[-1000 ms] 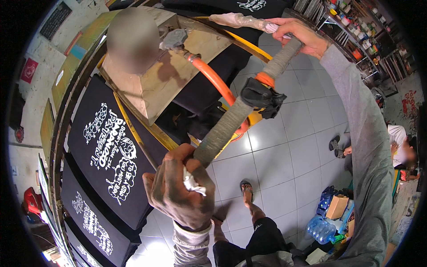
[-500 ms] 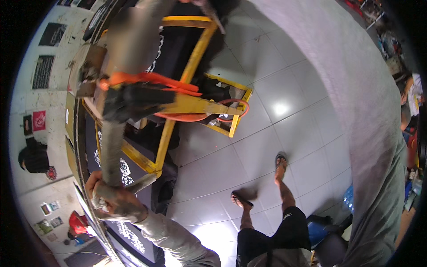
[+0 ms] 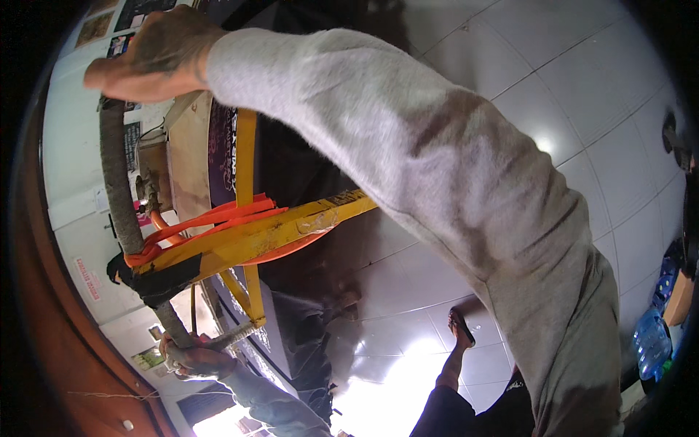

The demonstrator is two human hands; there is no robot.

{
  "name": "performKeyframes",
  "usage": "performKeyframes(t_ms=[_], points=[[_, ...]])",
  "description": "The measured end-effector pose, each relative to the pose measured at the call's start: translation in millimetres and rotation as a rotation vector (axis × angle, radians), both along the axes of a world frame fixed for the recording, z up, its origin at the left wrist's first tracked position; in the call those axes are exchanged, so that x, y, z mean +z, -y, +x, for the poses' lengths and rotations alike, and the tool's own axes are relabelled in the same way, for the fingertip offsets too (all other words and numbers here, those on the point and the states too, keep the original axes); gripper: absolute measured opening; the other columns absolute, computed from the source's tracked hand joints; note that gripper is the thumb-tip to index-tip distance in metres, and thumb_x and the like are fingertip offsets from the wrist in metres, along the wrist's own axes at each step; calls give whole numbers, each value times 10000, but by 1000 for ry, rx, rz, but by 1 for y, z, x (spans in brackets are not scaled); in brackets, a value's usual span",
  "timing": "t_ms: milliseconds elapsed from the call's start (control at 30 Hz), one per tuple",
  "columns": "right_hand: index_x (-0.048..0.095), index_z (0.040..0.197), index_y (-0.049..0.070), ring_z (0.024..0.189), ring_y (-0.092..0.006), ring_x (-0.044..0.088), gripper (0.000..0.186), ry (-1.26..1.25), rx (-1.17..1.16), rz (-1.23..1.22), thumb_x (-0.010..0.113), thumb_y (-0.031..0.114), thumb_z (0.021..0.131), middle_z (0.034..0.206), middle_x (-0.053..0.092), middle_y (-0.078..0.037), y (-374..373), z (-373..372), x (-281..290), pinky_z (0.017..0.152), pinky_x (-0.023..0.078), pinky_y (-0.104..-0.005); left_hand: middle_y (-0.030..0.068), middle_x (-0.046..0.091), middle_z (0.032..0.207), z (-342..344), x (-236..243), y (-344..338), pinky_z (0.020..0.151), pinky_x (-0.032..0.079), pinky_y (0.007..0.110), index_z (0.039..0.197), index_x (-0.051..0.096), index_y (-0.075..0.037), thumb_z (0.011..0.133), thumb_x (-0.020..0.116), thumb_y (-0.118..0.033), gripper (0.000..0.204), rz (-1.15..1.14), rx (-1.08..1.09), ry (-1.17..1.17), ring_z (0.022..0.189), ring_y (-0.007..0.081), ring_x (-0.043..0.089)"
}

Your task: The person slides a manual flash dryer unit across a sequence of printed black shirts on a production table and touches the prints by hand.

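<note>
At the upper left, my right hand (image 3: 156,62) is closed around the top end of a grey wrapped bar (image 3: 120,178). My left hand (image 3: 196,360) grips the lower end of this bar, near a short grey side handle (image 3: 237,335). Between my hands the bar meets a yellow wooden beam (image 3: 291,229), its end bound with black tape (image 3: 171,280). Orange stretchy bands (image 3: 218,215) wrap the joint and run along the beam. Behind it stands a yellow wooden frame (image 3: 246,156). My right sleeve hides the beam's far end.
Dark fabric with white print (image 3: 226,156) lies beyond the yellow frame. Grey floor tiles (image 3: 397,280) spread below, where my sandalled foot (image 3: 461,326) stands. Blue clear plastic bottles (image 3: 650,342) sit at the right edge. A brown panel (image 3: 44,320) fills the left edge.
The view has shifted, with the bar and taped joint now further left. My right hand, not clearly visible before, now shows at the upper left. My left hand keeps its grip.
</note>
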State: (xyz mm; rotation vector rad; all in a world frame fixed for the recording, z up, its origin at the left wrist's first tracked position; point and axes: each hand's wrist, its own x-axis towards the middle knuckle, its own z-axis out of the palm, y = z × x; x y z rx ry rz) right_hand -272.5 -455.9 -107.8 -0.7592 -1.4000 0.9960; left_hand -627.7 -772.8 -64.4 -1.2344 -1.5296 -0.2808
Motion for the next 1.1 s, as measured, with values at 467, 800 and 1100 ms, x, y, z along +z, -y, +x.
performKeyframes(t_ms=[467,800,1100], points=[[681,831,80,587,-217,607,261,-60,-42,44,607,324,887,664,613,-98,17,-23,7,527,445,-378,98,629,977,-7,2,-7,576,484,308,1047,701,-25,979,505,-315,356,191,-119,466,747,157,581],[721,879,80,642,-224,646,313,-35,-51,29,589,360,928,694,648,-106,43,-20,-7,591,481,-378,76,644,953,-10,0,-8,630,504,336,987,699,-14,943,552,-277,305,200,-136,503,757,185,605],[757,922,80,691,-231,682,364,-39,-101,103,574,392,965,722,679,-113,31,-32,1,648,514,-378,86,644,844,9,-9,-18,690,475,350,745,643,26,895,545,-231,313,179,-317,629,722,213,598]])
